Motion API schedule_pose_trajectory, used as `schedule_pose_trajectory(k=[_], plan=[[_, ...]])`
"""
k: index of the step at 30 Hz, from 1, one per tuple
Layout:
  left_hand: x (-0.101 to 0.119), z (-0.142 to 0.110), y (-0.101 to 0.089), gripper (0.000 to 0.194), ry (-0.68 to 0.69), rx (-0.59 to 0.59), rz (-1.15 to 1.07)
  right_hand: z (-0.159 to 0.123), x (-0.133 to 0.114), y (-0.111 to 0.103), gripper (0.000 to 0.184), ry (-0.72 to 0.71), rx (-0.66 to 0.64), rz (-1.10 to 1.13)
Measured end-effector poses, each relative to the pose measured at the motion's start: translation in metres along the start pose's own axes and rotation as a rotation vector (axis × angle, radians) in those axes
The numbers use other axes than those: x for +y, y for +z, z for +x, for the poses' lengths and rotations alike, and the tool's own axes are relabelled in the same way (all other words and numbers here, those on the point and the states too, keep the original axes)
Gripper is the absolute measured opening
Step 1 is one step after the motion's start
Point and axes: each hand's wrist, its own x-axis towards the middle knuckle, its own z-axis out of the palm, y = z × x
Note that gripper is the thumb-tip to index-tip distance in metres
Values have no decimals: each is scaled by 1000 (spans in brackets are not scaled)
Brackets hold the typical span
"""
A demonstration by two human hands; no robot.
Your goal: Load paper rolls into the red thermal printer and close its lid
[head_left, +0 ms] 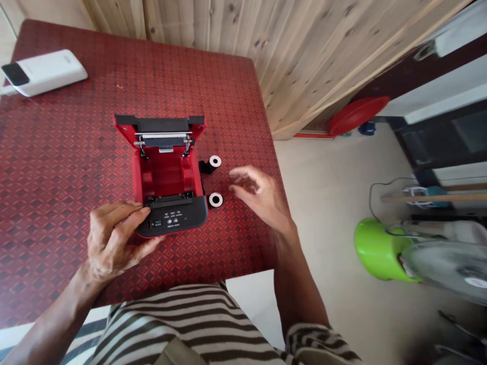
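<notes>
Knotty wooden wall [304, 50]; pale floor [323, 192]

Machine [167, 175] in glossy plastic, wall [304, 50] in wood.

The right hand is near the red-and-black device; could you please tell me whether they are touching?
Apart: the head view shows patterned tabletop between the right hand and the red-and-black device.

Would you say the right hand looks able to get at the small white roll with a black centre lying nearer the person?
Probably yes: the right hand appears empty, and nothing visible stands between it and the small white roll; the open red and black box sits beyond the roll.
</notes>
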Motion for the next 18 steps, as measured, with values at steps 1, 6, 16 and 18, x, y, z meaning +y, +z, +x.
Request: schedule_pose_trajectory(k=[1, 6, 16, 18], plan=[[0, 0, 0, 76, 2, 4, -4, -10, -4, -2, 30, 7, -61, -21], [6, 4, -2, 64, -89, -32, -31, -34, -3, 28, 36, -40, -59, 8], [1, 0, 0, 62, -35, -30, 9, -39, -39, -16, 36, -112, -199, 400], [1, -1, 0, 64, -23, -21, 7, -28, -66, -31, 38, -320, -476, 403]])
